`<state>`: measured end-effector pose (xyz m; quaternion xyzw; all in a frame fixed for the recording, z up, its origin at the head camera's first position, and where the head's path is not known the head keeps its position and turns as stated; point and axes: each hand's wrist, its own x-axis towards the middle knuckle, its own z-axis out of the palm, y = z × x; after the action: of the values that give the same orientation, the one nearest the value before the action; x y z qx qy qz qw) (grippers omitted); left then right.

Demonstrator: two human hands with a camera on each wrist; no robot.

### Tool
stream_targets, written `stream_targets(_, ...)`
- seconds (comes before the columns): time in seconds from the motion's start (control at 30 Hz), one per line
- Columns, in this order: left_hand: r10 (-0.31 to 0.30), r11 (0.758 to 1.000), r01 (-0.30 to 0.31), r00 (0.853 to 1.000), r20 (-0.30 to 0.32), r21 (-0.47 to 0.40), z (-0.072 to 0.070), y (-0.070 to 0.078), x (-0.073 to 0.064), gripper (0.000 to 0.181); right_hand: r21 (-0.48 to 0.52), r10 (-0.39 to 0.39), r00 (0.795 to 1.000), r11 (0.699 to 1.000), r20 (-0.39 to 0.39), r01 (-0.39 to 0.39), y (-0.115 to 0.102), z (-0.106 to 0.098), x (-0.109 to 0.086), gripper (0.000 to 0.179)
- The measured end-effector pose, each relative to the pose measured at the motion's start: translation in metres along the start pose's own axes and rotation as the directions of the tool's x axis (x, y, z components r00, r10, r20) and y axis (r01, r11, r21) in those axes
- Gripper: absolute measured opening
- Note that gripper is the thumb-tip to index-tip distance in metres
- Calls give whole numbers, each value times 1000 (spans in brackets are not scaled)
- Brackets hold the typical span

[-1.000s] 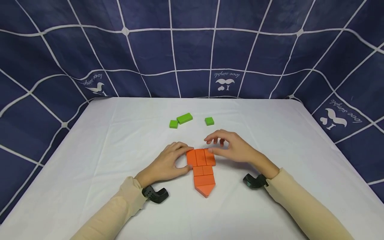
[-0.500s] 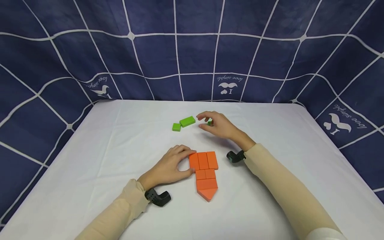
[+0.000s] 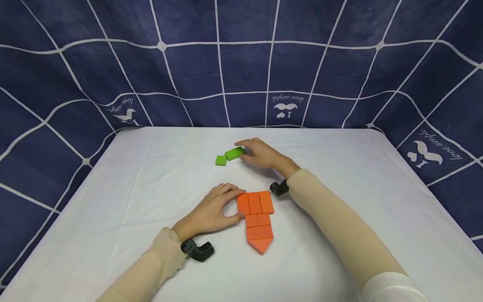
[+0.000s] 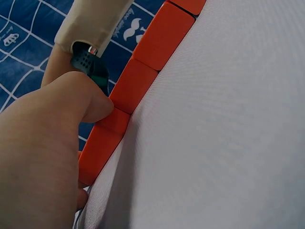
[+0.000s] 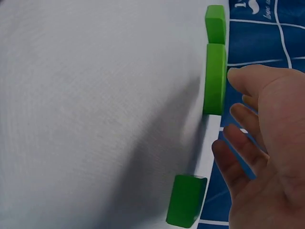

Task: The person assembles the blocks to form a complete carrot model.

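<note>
Several orange blocks [image 3: 255, 203] lie fitted together on the white cloth, ending in a pointed block [image 3: 260, 245] nearest me. My left hand [image 3: 211, 209] holds the leftmost orange block [image 3: 243, 204], its forefinger at the far end and its thumb at the near end. Farther off, my right hand [image 3: 260, 154] reaches over the right end of a long green block [image 3: 234, 154]. In the right wrist view the thumb is close to that block and the fingers are loosely spread. A small green block [image 3: 221, 160] touches its left end. Another small green block [image 5: 187, 200] is hidden in the head view.
A white cloth [image 3: 158, 167] covers the table, whose far edge lies just beyond the green blocks. A navy curtain [image 3: 241, 63] with white lines stands behind and at the sides. Black wrist cameras [image 3: 198, 251] jut out below both hands.
My right hand has moved from beside the orange blocks, away and leftward over the small right-hand green block, to the long green one. The left hand has stayed at the orange blocks.
</note>
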<state>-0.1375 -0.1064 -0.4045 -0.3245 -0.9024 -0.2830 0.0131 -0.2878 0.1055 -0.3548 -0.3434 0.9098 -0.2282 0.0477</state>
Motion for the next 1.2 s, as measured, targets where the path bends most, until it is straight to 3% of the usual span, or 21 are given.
stream_targets(0.47,-4,1000,4,1000,0,2,1,2,1,59,-86,54,998,995,17,-53,1,1,-3,41)
stream_targets(0.73,-2,1000,2,1000,-9,2,1,0,0,59,-112,48,998,992,-31,-51,2,2,-10,39)
stream_targets(0.97,-9,1000,9,1000,0,-4,1,0,-1,59,-55,28,996,998,-83,-32,1,1,-28,37)
stream_targets(1.2,-11,1000,11,1000,4,-6,0,0,-1,59,65,21,998,998,-61,-17,2,-1,-58,35)
